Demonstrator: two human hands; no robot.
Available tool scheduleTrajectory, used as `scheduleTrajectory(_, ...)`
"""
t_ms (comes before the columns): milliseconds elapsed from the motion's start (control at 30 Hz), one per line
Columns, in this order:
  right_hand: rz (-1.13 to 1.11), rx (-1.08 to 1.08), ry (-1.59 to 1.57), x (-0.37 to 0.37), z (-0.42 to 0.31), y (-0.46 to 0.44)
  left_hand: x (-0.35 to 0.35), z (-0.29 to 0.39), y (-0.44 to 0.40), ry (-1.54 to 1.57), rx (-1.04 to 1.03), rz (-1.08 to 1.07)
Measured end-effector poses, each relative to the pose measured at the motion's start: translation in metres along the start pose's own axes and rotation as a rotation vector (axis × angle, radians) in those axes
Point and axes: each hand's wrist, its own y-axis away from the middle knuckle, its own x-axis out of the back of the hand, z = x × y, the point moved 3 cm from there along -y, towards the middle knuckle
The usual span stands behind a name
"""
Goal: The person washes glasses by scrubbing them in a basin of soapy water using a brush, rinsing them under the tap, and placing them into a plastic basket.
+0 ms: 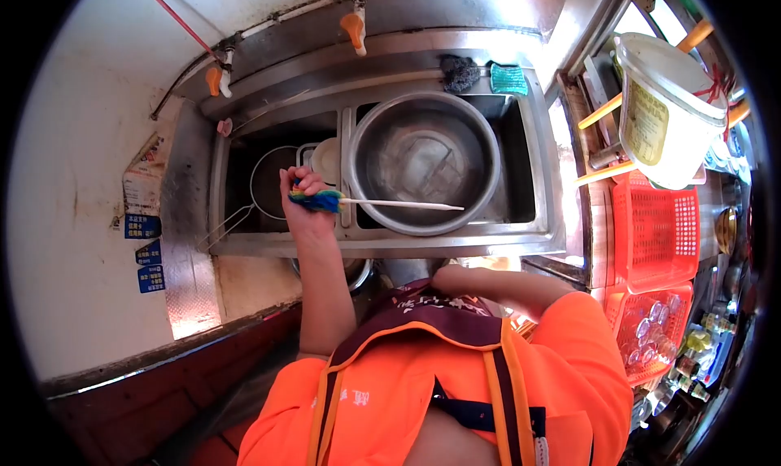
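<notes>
The left hand (301,191) encloses the multicoloured end (324,201) of a white stick (407,205), probably light, stiff and best held mid-shaft; the hidden right hand's grip cannot be determined.

Steel basin (381,153) mouth is open from above, 10 through 3 o'clock. White stick (399,204) in the left hand (307,197) cuts across 8 to 5; orange-handled faucet (355,31) juts in at 11.
</notes>
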Motion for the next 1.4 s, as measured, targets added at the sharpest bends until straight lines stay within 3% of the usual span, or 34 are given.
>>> scheduleTrajectory(33,0.126,0.051,-0.097,0.005,0.003,0.021,0.001,0.001,0.0,-0.009,-0.004,0.001)
scheduleTrajectory(133,0.223,-0.024,-0.273,-0.01,0.005,0.038,0.007,0.001,-0.004,-0.027,0.001,0.003)
scheduleTrajectory(333,0.05,-0.002,0.057,0.015,-0.009,0.041,-0.014,-0.033,-0.005,-0.074,0.027,-0.031)
scheduleTrajectory(433,0.47,0.01,-0.334,0.052,-0.007,0.078,-0.01,-0.042,-0.01,-0.093,0.045,-0.007)
scheduleTrajectory(467,0.466,0.009,-0.332,0.059,-0.01,0.087,-0.009,-0.047,-0.011,-0.09,0.043,-0.006)
scheduleTrajectory(533,0.751,0.339,-1.46,0.084,-0.017,0.11,-0.008,-0.063,-0.014,-0.032,0.181,0.022)
scheduleTrajectory(567,0.754,0.333,-1.457,0.092,-0.017,0.111,0.003,-0.066,-0.02,-0.045,0.195,0.039)
scheduleTrajectory(667,1.241,0.68,-1.704,0.119,-0.017,0.131,0.01,-0.087,-0.024,-0.074,0.189,0.07)
scheduleTrajectory(733,1.285,0.819,-1.922,0.114,-0.002,0.127,0.015,-0.1,-0.025,-0.044,0.193,0.038)
scheduleTrajectory(800,1.447,0.66,-1.906,0.108,0.013,0.127,0.021,-0.109,-0.028,-0.154,0.16,0.093)
scheduleTrajectory(833,1.489,0.639,-1.955,0.105,0.019,0.128,0.021,-0.114,-0.03,-0.137,0.178,0.019)
scheduleTrajectory(933,1.589,0.639,-2.128,0.091,0.041,0.127,0.007,-0.135,-0.032,-0.248,0.199,0.058)
scheduleTrajectory(1133,1.883,0.329,-2.278,0.065,0.06,0.124,0.084,-0.139,-0.094,-0.3,0.376,0.129)
scheduleTrajectory(1233,1.959,0.277,-2.266,0.058,0.06,0.122,0.134,-0.148,-0.13,-0.942,0.407,0.086)
scheduleTrajectory(1267,1.977,0.258,-2.269,0.056,0.06,0.12,0.154,-0.152,-0.14,-0.94,0.427,0.087)
scheduleTrajectory(1333,2.009,0.197,-2.268,0.053,0.058,0.118,0.181,-0.159,-0.155,-2.026,0.074,-0.406)
scheduleTrajectory(1367,2.018,0.181,-2.273,0.053,0.055,0.116,0.193,-0.161,-0.157,-2.14,-0.092,-0.524)
scheduleTrajectory(1400,2.049,0.151,-2.252,0.055,0.054,0.12,0.188,-0.166,-0.157,-2.13,-0.08,-0.53)
